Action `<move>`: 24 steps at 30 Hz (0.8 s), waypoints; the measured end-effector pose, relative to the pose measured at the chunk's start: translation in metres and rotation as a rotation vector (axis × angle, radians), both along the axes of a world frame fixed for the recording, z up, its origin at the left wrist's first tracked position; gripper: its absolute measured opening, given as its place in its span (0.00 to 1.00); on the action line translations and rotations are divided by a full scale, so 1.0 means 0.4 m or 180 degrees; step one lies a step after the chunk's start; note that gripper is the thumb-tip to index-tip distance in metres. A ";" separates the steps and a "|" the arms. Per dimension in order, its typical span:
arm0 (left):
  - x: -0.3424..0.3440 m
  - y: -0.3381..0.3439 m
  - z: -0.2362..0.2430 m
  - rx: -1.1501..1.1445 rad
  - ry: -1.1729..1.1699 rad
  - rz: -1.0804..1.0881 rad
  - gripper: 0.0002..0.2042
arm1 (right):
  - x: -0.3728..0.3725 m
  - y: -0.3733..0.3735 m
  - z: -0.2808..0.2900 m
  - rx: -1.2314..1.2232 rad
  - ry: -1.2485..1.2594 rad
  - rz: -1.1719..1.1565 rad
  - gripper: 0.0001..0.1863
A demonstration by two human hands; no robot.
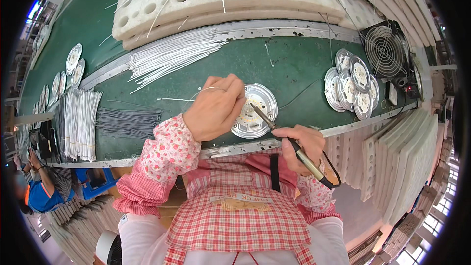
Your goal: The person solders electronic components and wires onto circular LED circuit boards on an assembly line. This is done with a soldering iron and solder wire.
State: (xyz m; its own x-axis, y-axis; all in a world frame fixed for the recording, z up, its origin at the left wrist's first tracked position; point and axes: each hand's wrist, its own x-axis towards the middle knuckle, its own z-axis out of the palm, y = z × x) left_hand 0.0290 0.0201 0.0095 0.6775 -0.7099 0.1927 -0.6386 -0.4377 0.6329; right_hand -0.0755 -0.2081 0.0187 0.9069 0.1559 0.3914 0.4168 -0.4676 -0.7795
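A round LED lamp board (265,99) in a silvery disc lies flat on the green bench before me. My right hand (303,147) is closed round the handle of a soldering iron (267,120), whose tip reaches the middle of the board. Over the board's left edge, my left hand (216,108) pinches a thin white wire (174,99), with its loose end sticking out to the left. A thin strand also loops above its knuckles. The left fingertips and the wire's tip are hidden by the hand.
White wires (171,56) lie loose behind my left hand; bundled white wires (81,125) and dark wires (128,121) lie to the left. Stacked lamp boards (360,74) sit at right beside a black fan (386,51). A perforated foam slab (201,0) stands at the back.
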 end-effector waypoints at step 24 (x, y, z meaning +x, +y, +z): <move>-0.005 -0.052 0.014 0.0961 -0.0480 -0.0082 0.06 | -0.005 -0.011 -0.014 0.1583 0.1655 -0.0497 0.12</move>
State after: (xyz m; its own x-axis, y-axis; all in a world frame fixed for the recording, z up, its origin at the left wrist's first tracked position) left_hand 0.0271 -0.0006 0.0149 0.6384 -0.7667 0.0679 -0.7285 -0.5734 0.3748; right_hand -0.0774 -0.2125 0.0131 0.9918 -0.0743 -0.1044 -0.1070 -0.0309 -0.9938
